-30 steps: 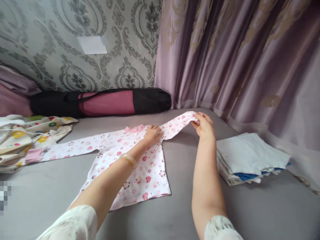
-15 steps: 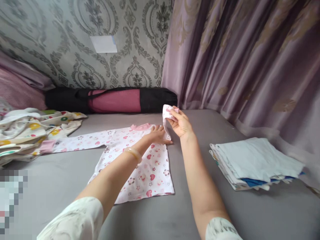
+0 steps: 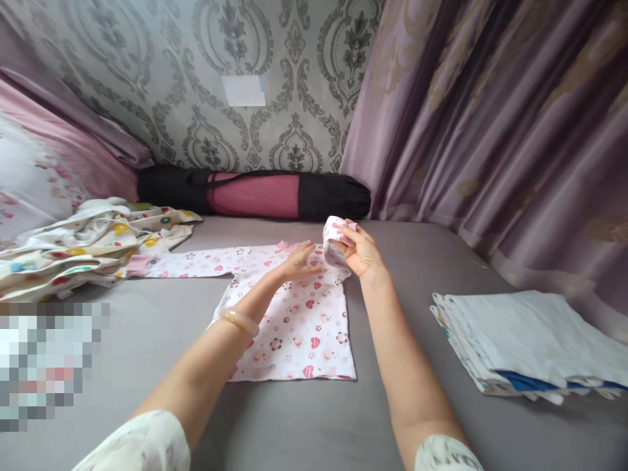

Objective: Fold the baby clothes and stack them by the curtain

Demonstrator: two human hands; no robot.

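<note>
A child's white long-sleeved shirt [image 3: 294,327] with pink hearts and flowers lies flat on the grey bed surface [image 3: 284,425]. Its left-side sleeve [image 3: 196,263] stretches out to a pink cuff. My right hand [image 3: 360,252] pinches the other sleeve [image 3: 335,229] near its cuff, holding it raised and curled over the shoulder. Over the shirt's upper part, just below the pink collar [image 3: 288,246], my left hand [image 3: 300,263] hovers or rests lightly with fingers apart; I cannot tell if it touches. A pale bangle [image 3: 240,322] circles my left wrist.
A folded stack of clothes [image 3: 530,333] sits at the right. Loose patterned clothes [image 3: 112,242] are heaped at the left, by a floral pillow [image 3: 34,176]. A black and pink long bag [image 3: 255,194] lies along the wall, beside purple curtains [image 3: 441,118].
My left hand has lifted from the shirt's shoulder and moved slightly left, its fingers loosening. My right hand keeps the sleeve, now folded a little further inward. The view has turned left.
</note>
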